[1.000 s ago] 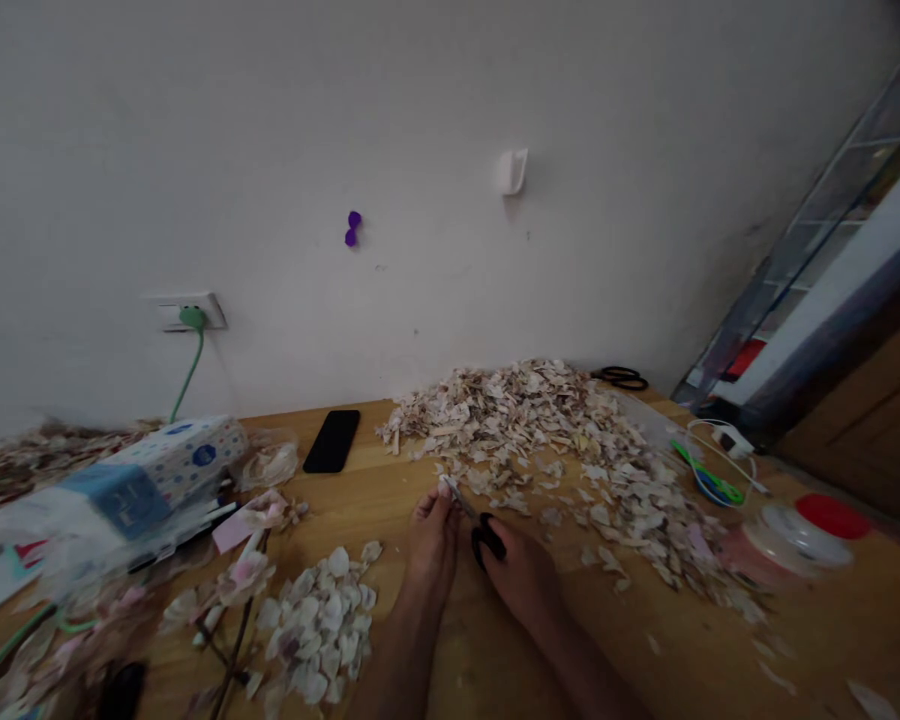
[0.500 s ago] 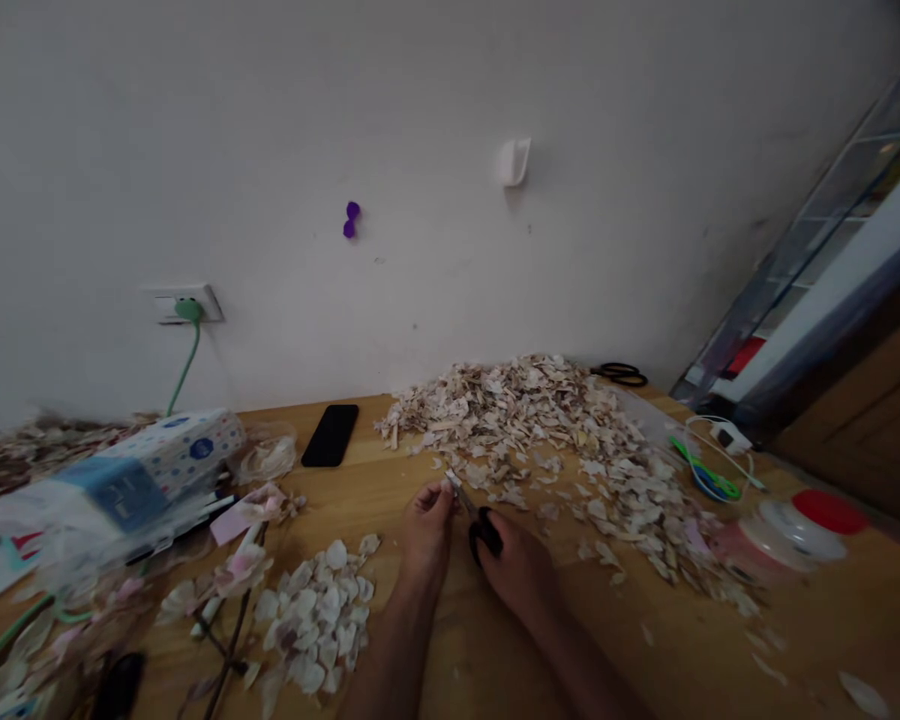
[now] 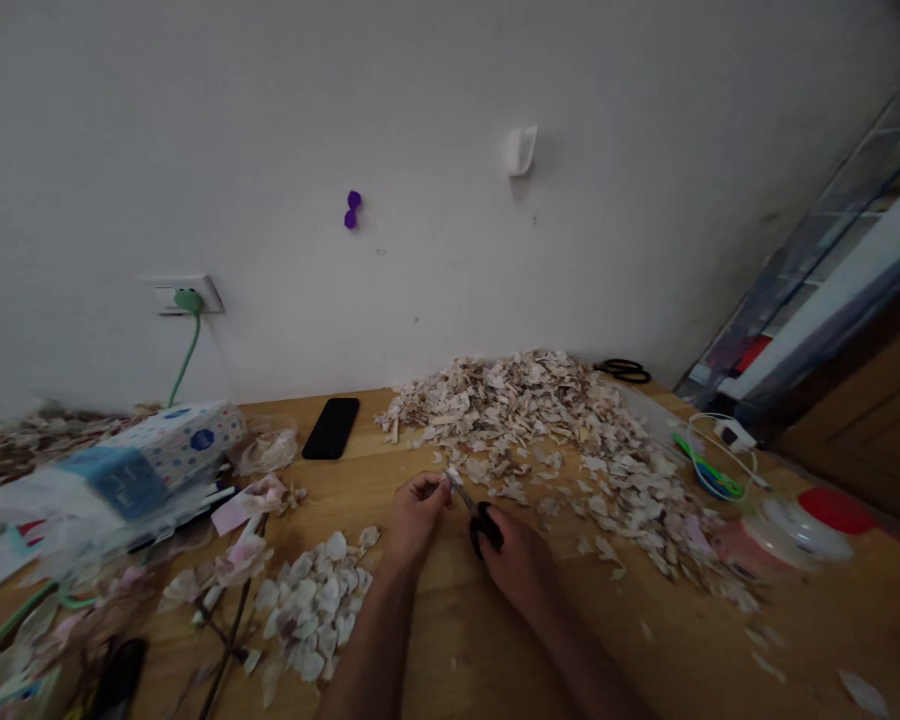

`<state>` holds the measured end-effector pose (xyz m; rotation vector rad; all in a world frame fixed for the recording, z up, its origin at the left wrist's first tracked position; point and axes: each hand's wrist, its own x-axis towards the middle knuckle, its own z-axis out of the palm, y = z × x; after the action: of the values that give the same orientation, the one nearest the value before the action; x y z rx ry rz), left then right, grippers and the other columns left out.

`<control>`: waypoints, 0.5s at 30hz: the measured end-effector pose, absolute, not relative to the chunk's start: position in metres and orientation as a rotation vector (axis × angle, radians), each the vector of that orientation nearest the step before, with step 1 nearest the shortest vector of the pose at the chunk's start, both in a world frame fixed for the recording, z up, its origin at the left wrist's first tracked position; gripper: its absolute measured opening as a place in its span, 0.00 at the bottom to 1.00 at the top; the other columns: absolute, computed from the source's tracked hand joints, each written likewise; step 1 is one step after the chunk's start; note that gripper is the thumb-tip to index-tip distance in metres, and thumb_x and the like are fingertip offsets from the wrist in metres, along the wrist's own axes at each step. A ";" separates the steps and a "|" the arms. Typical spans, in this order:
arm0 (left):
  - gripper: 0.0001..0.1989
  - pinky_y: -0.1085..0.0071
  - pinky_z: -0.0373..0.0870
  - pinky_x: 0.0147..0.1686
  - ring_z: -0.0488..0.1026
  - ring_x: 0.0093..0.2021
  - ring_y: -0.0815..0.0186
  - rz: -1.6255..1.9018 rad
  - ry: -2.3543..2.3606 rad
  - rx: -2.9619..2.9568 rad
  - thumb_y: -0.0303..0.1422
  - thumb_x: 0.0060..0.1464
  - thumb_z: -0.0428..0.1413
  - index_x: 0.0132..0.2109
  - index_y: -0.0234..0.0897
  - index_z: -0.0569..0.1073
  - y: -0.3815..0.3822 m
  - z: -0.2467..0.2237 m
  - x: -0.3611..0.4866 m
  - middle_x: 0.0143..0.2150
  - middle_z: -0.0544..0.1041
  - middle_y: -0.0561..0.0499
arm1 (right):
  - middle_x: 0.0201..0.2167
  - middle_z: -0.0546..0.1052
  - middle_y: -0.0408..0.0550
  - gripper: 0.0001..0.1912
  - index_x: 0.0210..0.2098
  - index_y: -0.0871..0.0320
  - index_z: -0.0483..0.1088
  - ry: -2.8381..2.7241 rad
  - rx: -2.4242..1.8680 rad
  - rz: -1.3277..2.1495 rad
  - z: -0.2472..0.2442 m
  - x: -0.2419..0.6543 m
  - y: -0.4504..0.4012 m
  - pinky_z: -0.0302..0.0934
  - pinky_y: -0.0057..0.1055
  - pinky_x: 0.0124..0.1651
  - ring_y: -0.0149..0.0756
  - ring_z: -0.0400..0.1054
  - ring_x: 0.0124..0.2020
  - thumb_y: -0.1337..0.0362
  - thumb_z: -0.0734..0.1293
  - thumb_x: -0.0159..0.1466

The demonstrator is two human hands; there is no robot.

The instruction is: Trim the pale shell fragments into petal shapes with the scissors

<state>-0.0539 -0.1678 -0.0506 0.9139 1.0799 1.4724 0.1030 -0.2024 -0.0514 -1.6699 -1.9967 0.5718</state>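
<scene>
Left grip (image 3: 418, 512) pinching white piece (image 3: 452, 475) | right grip (image 3: 519, 556) around scissors (image 3: 487, 520) | red-lidded jar (image 3: 787, 536): contents unclear

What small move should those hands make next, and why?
Perhaps a small snip, I'd judge: the left hand pinches a pale piece at its fingertips, and the right hand holds the scissors pointing toward that piece. Whether they touch it is too small to tell.
</scene>
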 end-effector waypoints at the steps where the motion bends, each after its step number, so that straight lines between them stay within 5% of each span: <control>1: 0.14 0.76 0.59 0.25 0.65 0.21 0.72 1.466 1.085 0.921 0.40 0.38 0.66 0.27 0.34 0.77 -0.168 -0.051 -0.055 0.19 0.72 0.53 | 0.42 0.78 0.50 0.14 0.46 0.55 0.70 -1.995 -1.672 0.578 -0.051 0.103 -0.202 0.61 0.32 0.42 0.42 0.71 0.43 0.60 0.60 0.63; 11: 0.14 0.76 0.65 0.31 0.69 0.28 0.72 1.426 0.845 0.628 0.36 0.39 0.67 0.34 0.34 0.77 -0.174 -0.045 -0.043 0.30 0.75 0.51 | 0.40 0.78 0.49 0.14 0.44 0.54 0.71 -1.985 -1.679 0.592 -0.051 0.103 -0.202 0.61 0.32 0.39 0.42 0.72 0.41 0.59 0.59 0.63; 15: 0.13 0.78 0.64 0.29 0.67 0.25 0.73 1.465 0.820 0.573 0.37 0.39 0.66 0.30 0.33 0.75 -0.174 -0.049 -0.038 0.25 0.73 0.53 | 0.41 0.78 0.50 0.14 0.44 0.55 0.70 -2.004 -1.686 0.567 -0.052 0.103 -0.202 0.61 0.33 0.40 0.43 0.72 0.42 0.60 0.59 0.63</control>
<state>-0.0376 -0.1739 -0.0485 0.5728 0.8203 1.4648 0.1034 -0.2022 -0.0524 -1.6864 -2.0043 0.5670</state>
